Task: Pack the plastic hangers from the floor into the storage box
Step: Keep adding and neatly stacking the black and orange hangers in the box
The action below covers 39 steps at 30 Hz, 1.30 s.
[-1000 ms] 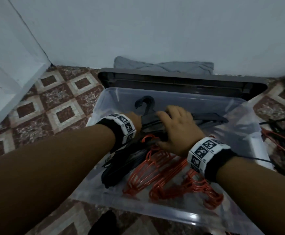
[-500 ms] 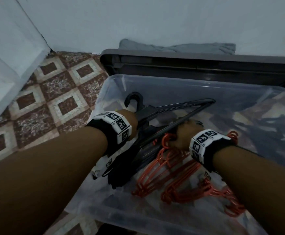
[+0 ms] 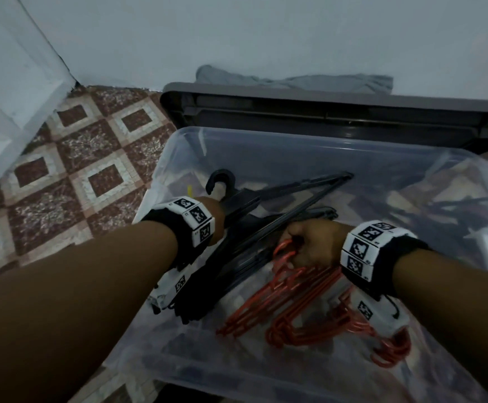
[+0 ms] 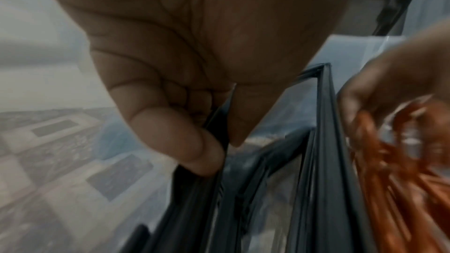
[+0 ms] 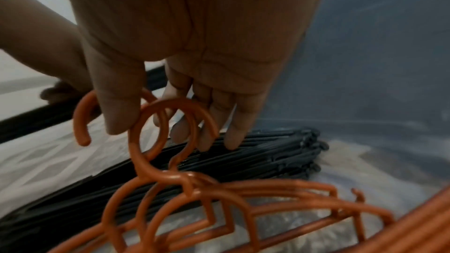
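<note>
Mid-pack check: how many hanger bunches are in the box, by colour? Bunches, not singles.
Black: 2, the raised black bunch gripped by the left hand and the flat black bunch.
Orange: 2, the held orange bunch pinched at its hooks by the right hand and the other orange bunch.
Total: 4, all inside the box.

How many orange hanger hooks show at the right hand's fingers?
3 orange hanger hooks, all in the right wrist view at the right hand: one left of the thumb, one looped under the thumb tip, one arching across the fingers. More may be hidden.
</note>
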### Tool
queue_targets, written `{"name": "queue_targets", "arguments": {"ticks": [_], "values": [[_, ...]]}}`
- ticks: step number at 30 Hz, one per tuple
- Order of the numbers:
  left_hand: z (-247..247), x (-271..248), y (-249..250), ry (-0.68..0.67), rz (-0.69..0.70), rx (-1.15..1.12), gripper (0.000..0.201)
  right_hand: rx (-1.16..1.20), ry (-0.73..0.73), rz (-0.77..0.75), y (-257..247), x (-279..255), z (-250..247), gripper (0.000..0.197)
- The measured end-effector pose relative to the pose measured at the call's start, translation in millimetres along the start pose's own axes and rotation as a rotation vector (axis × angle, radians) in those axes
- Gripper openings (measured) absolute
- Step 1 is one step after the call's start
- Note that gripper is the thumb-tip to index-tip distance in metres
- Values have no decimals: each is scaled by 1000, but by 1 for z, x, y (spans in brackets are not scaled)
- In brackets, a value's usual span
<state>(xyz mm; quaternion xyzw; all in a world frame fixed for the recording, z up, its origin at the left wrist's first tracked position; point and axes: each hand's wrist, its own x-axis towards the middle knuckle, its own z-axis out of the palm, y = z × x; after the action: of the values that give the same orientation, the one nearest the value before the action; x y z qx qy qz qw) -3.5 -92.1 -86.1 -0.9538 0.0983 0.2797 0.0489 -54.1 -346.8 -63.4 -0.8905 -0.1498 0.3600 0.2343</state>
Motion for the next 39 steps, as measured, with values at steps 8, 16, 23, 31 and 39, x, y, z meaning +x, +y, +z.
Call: {"name": "queue_targets", "arguments": {"ticks": [8,16,23,31,39], "values": [[30,0,37,-170,68,114,22,-224,72,-53,9,-30,9,59],[12,-17,26,-87,30,171,31,-290,92,42,0,-39,9,85],[-73,-66,38,76,102,47,35,-430,99,-7,-58,-86,-32,26],[-133,-158,55,248,234,-75,34,-263,612,-70,-132,-188,-93,23],[-131,-184,42,346,92,32,25,-36,941,25,-123,-239,-77,25]]}}
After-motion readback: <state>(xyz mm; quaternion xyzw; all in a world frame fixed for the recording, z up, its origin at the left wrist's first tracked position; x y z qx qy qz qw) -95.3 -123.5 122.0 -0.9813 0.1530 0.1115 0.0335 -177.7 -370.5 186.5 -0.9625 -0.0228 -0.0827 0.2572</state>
